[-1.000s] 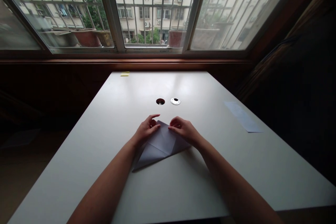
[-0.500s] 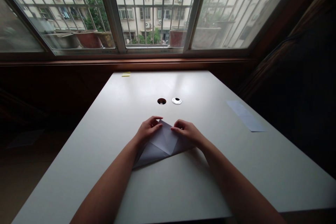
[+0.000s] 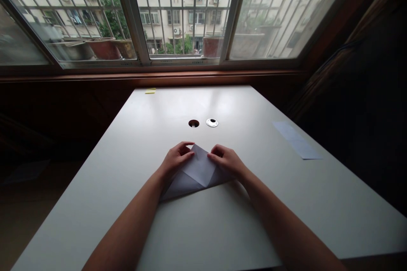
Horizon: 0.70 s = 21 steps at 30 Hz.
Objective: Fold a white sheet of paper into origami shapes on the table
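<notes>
A folded sheet of white paper (image 3: 200, 169) is held over the near middle of the white table (image 3: 203, 228). Creases and a folded flap show on its face, and its top comes to a blunt point. My left hand (image 3: 174, 159) pinches the upper left edge between thumb and fingers. On the upper right edge, my right hand (image 3: 227, 160) grips the paper the same way, thumb in front and fingers curled behind. The paper's lower edge slants up toward the right. Parts of its sides are hidden by my hands and wrists.
A flat strip of paper (image 3: 297, 140) lies near the table's right edge. Beyond my hands are a round hole (image 3: 193, 123) and a silver ring-shaped cover (image 3: 212, 123). Yellow sticky notes (image 3: 150, 91) sit at the far left corner, below a barred window (image 3: 187, 17).
The view has shifted slightly. Both hands keep their hold on the paper, which has hardly moved.
</notes>
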Each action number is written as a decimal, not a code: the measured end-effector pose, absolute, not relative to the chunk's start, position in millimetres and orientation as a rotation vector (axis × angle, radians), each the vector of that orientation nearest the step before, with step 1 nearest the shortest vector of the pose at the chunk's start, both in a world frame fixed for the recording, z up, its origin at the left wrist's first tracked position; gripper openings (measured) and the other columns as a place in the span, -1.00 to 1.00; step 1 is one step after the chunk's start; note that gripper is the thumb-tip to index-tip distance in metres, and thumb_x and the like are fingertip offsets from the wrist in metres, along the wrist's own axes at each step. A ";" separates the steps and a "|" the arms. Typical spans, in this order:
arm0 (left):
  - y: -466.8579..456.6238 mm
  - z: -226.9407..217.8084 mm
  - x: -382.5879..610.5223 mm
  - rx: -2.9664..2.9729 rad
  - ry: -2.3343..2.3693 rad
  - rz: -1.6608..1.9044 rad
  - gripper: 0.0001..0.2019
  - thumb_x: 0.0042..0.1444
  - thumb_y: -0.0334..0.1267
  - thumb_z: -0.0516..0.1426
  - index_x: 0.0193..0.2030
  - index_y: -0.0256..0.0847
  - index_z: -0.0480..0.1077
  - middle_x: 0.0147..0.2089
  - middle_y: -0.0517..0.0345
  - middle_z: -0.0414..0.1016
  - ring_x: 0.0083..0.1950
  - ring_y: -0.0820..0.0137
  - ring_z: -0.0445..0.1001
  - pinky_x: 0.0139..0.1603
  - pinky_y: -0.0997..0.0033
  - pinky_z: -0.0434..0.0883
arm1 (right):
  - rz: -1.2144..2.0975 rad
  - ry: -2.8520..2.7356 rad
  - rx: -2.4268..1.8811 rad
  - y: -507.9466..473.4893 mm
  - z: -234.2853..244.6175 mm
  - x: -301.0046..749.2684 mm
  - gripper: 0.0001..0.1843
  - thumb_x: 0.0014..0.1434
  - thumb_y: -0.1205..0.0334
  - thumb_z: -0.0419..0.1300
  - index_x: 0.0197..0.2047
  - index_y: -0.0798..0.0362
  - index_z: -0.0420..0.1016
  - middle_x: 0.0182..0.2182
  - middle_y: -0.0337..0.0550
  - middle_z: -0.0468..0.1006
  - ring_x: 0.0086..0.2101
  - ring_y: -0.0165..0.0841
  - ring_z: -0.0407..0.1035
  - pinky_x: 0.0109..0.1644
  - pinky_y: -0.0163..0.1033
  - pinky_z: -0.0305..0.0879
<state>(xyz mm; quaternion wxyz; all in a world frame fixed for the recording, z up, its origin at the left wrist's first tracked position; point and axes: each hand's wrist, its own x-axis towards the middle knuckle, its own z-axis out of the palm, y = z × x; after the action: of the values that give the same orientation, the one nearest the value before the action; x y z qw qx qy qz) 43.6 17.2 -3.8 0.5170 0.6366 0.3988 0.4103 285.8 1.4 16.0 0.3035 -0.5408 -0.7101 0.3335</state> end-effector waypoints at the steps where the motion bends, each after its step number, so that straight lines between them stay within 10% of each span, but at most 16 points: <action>1: 17.3 -4.3 43.7 1.528 0.961 0.984 -0.55 0.09 -0.03 0.26 0.08 -0.18 0.43 -0.26 0.10 0.53 -0.23 0.34 0.50 -0.23 0.39 0.42 | 0.883 -1.873 -1.429 1.6 15.8 286.0 -0.77 0.15 0.01 0.20 -0.35 0.01 0.47 -0.41 -0.22 0.55 -0.36 -0.32 0.41 -0.29 -0.25 0.26; 7: 16.2 -4.1 45.5 1.498 0.937 0.985 -0.58 0.09 -0.05 0.26 0.03 -0.21 0.45 -0.22 0.04 0.58 -0.19 0.29 0.54 -0.18 0.32 0.45 | 1.010 -1.831 -1.381 1.8 16.9 284.5 -0.69 0.12 0.01 0.24 -0.11 -0.02 0.53 -0.34 -0.20 0.61 -0.31 -0.29 0.46 -0.24 -0.25 0.32; 21: 17.3 1.2 41.2 1.741 1.043 0.966 -0.62 0.17 -0.16 0.20 0.11 -0.15 0.39 -0.03 -0.01 0.53 -0.08 0.26 0.53 -0.12 0.27 0.50 | 0.799 -1.892 -1.467 3.2 12.8 291.9 -0.76 0.19 0.03 0.17 -0.31 -0.01 0.55 -0.36 -0.19 0.60 -0.32 -0.28 0.45 -0.25 -0.24 0.26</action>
<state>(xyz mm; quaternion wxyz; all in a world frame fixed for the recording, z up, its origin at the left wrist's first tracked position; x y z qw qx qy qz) 41.2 17.3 1.2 0.4322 0.6986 0.4183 0.3877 291.9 3.2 12.8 0.3040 -0.5536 -0.7143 0.3014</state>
